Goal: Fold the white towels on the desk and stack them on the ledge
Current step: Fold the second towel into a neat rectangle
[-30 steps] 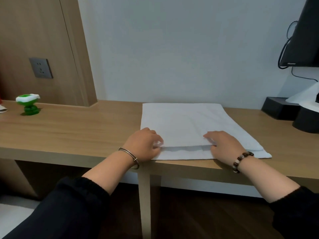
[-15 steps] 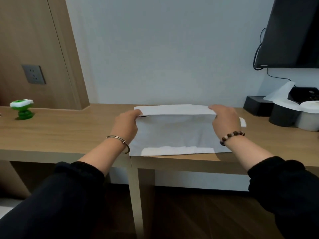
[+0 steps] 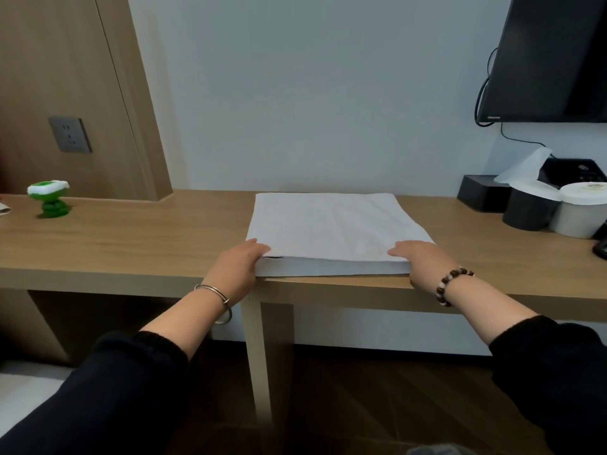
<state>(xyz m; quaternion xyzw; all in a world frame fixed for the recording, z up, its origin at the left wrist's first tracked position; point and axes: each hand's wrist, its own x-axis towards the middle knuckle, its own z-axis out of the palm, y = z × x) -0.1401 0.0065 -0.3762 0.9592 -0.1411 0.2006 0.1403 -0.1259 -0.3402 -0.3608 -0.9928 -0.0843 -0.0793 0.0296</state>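
The white towel lies folded flat, its near side right at the front edge of the bench. My left hand grips the near-left corner. The right hand covers the near-right corner, and I can't tell if it's actually gripping. Risk: an uneven tug could skew the layers or drag the towel off that edge. Half a second ago both hands held a raised flap toward the back edge. Now that flap is down.
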